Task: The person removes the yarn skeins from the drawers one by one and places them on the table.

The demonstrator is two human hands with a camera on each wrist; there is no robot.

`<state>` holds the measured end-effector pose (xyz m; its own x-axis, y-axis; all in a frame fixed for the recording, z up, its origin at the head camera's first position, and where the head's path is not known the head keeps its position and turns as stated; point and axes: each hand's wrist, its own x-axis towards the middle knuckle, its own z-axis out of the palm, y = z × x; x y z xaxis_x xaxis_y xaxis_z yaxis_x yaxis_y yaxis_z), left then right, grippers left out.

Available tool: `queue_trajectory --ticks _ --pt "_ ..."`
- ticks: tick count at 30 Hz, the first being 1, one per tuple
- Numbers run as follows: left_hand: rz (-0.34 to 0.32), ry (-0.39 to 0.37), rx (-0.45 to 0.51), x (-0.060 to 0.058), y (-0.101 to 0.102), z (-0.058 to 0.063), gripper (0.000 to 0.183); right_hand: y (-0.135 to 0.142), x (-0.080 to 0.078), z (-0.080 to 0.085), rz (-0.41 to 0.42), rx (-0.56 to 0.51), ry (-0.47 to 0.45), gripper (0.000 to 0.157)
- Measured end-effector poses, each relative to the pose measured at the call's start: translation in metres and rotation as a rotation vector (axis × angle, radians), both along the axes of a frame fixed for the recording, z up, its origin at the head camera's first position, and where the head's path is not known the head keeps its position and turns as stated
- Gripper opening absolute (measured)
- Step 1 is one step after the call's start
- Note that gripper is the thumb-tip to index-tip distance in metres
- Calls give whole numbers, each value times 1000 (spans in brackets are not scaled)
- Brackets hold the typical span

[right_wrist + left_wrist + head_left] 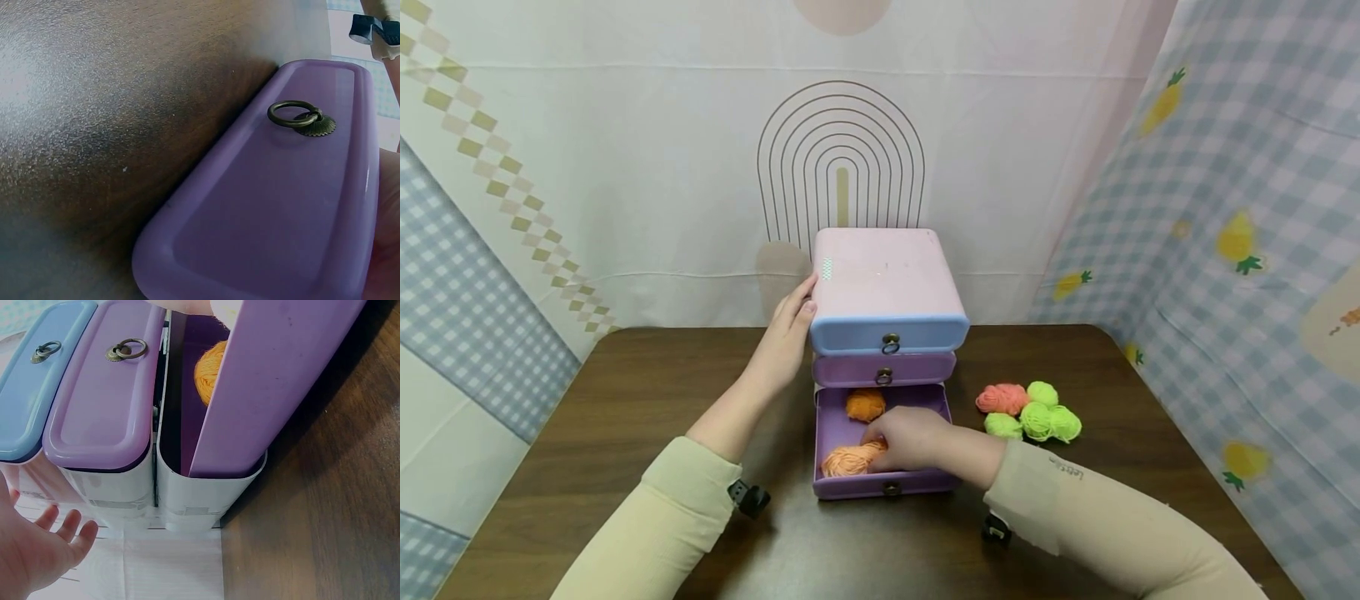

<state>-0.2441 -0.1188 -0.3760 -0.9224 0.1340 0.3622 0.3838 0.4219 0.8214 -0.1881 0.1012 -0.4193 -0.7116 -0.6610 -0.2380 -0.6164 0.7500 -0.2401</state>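
A small drawer cabinet (883, 271) has a pink top, a blue upper drawer (917, 335), a purple middle drawer (850, 372) and a pulled-out purple bottom drawer (925, 482). My left hand (784, 337) rests against its left side with fingers extended; the left wrist view shows those fingers (65, 528) spread. Inside the bottom drawer, my right hand (910, 437) pinches the end of a light orange yarn ball (848, 460), its fingertips partly hidden. Behind that lies a darker orange yarn ball (865, 405). In the right wrist view, the drawer front (269, 206) hides most of the hand.
On the brown table (647, 400), right of the cabinet, lie a coral yarn ball (1002, 398) and several neon green yarn balls (1037, 421). A patterned cloth (685, 167) hangs behind, and a checked cloth (1225, 167) hangs along the right.
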Motion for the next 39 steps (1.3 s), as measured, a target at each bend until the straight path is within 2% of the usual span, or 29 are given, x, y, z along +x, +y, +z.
queue_trajectory --ticks 8,13,21,25,29,32,39 --pt "-5 -5 -3 0 -1 0 48 4 0 5 -24 -77 24 19" --pt "-4 -4 0 1 -1 1 48 10 0 17 -47 -129 47 21" --pt "0 2 3 0 -1 1 48 28 -1 42 -89 -195 141 20" --pt "-1 2 -1 0 0 1 47 45 0 54 -157 -226 135 19" --pt "-4 -3 -4 0 -1 2 47 66 5 66 -234 -262 84 17" --pt "-7 -8 -6 1 -1 3 48 85 10 73 -262 -295 62 17" --pt "-3 -1 -9 1 -1 2 48 133 22 75 -317 -315 53 18"
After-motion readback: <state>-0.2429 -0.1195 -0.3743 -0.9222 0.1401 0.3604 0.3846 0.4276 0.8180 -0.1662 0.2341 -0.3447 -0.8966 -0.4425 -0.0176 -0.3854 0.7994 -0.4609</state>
